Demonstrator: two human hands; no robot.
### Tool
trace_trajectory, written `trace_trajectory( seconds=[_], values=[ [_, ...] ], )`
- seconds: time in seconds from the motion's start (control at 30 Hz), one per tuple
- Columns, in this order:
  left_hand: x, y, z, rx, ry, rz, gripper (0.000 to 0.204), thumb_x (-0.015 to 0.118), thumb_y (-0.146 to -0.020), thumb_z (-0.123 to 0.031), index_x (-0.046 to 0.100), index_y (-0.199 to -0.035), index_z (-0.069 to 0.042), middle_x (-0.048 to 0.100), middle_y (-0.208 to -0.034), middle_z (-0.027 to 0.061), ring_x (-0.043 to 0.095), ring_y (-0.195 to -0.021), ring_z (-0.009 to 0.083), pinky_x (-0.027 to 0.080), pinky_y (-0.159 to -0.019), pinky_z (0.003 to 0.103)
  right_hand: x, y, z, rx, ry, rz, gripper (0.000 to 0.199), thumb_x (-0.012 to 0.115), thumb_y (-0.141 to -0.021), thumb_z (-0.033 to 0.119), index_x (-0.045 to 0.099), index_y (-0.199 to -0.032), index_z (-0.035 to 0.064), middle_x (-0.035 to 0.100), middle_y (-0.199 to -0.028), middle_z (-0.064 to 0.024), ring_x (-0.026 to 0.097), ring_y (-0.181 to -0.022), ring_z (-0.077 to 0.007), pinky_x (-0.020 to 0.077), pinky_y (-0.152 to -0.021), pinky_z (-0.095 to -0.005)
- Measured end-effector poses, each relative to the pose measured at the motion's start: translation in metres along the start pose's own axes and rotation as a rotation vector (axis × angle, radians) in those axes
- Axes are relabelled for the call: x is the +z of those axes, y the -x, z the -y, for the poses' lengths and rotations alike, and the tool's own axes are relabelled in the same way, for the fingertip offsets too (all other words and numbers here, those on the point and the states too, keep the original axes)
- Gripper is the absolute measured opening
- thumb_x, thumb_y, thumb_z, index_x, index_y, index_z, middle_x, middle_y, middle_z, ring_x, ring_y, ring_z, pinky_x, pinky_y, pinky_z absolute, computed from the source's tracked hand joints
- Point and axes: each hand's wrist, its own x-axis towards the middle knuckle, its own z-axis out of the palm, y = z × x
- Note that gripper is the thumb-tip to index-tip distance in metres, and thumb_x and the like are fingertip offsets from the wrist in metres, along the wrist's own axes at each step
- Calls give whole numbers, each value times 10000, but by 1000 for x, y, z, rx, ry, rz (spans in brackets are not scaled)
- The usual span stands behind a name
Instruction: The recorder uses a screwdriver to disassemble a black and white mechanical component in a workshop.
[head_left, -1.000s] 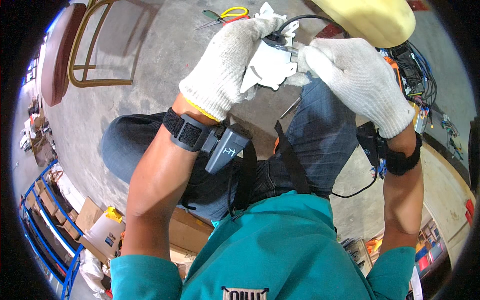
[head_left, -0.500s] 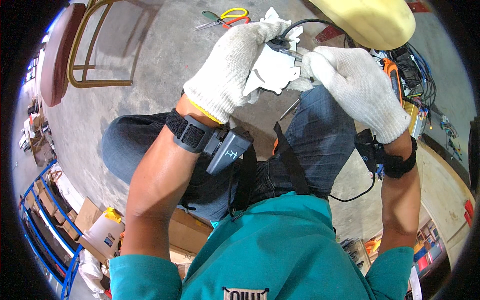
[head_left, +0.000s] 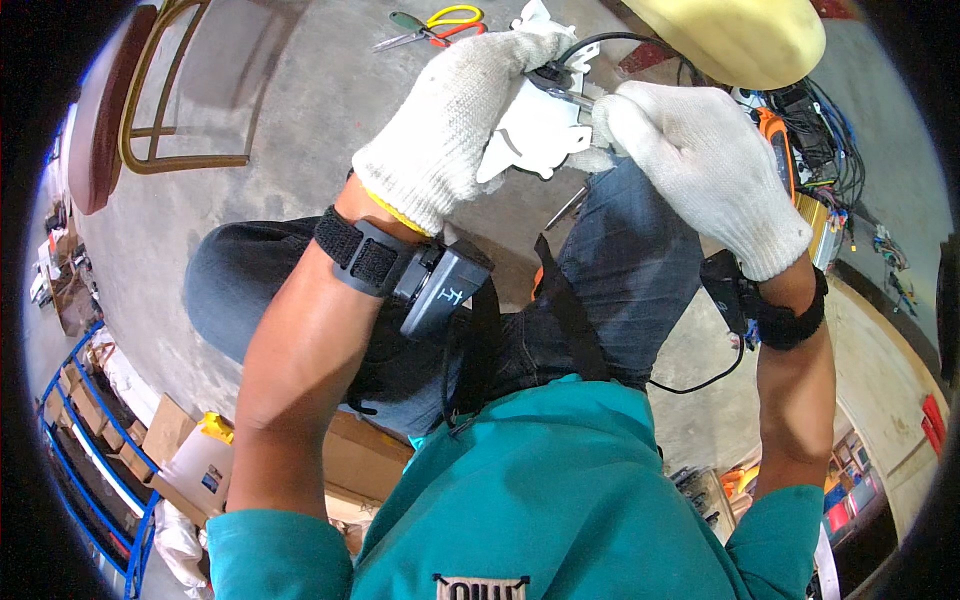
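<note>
Head view: person seated low, looking down on both gloved hands and jeans.
Left hand: [head_left: 455, 115] white knit glove, fingers curled round the left side of the white part, gripping it.
White part: [head_left: 540, 135] irregular flat piece with tabs, held up in front of the knees, between the hands, above the floor [head_left: 330, 130].
Black cable: [head_left: 630, 37] arcs from the part's top, by the left thumb, toward the cream rounded object [head_left: 745, 40].
Right hand: [head_left: 700, 165] gloved, fingertips pinched on a thin metal piece [head_left: 574, 97]; its far end meets the black fitting on the part. Exact contact too small to tell.
Wrists: strapped dark boxes on both, left [head_left: 440, 293], right [head_left: 725, 290].
Floor, ahead: scissors [head_left: 428, 33], yellow and red handles, just beyond left hand.
By right thigh: slim metal rod [head_left: 566, 208].
Far right: wire bundle [head_left: 840, 130], orange tool [head_left: 777, 145].
Far left: metal-framed chair [head_left: 126, 130].
</note>
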Motion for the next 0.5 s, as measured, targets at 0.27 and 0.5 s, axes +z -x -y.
trace_trajectory(
  seconds=[0.27,0.5],
  values=[
    [-5,-11,18,160,-331,37,433,694,-892,-190,646,-1246,55,719,-1092,215,705,-1042,348,550,-938,369,-10,2,1,62,-91,78,323,530,-1049,283,663,-981,-3,655,-813,-205,650,-747,-364,498,-709,-407],
    [-18,-17,37,567,-602,81,463,667,-875,-155,623,-1294,38,698,-1151,210,671,-1112,364,530,-983,383,-5,2,-3,22,142,69,297,555,-1034,276,674,-986,7,673,-832,-203,668,-796,-397,510,-713,-433]
  ],
)
